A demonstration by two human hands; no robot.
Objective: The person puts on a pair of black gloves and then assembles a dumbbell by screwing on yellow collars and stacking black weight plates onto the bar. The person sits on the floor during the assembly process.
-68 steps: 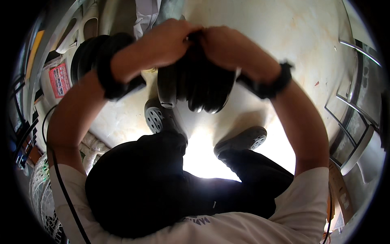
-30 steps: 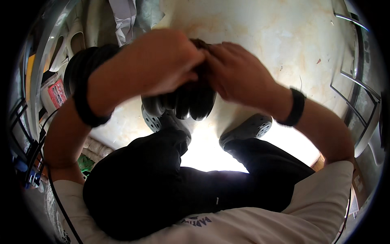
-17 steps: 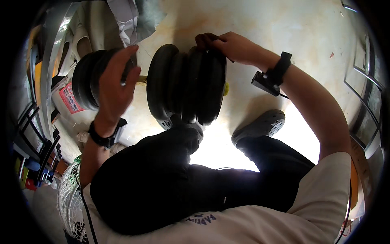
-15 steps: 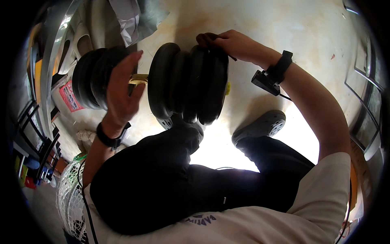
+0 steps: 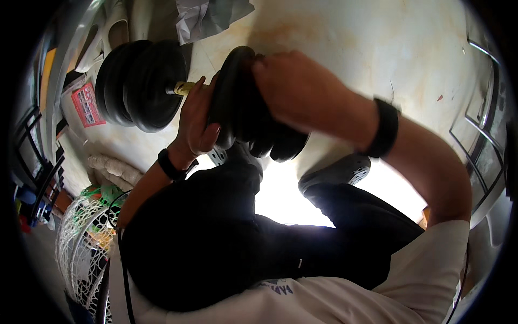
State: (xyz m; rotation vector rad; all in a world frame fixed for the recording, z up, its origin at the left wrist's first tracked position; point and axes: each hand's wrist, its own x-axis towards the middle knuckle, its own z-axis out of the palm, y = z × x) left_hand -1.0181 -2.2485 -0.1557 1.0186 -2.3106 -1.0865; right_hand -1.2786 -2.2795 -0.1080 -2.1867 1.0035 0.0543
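Dumbbell (image 5: 162, 86): you hold it above your lap, over the pale floor (image 5: 345, 48).
Right plates (image 5: 253, 108): your right hand (image 5: 302, 92) clamps over them.
Left hand (image 5: 197, 121): your grip wraps the yellow bar (image 5: 184, 88) beside the left plates (image 5: 140, 83).

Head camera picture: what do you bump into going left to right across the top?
Red printed card → left stack of black weight plates → brass bar → left hand → right hand → black wristband.
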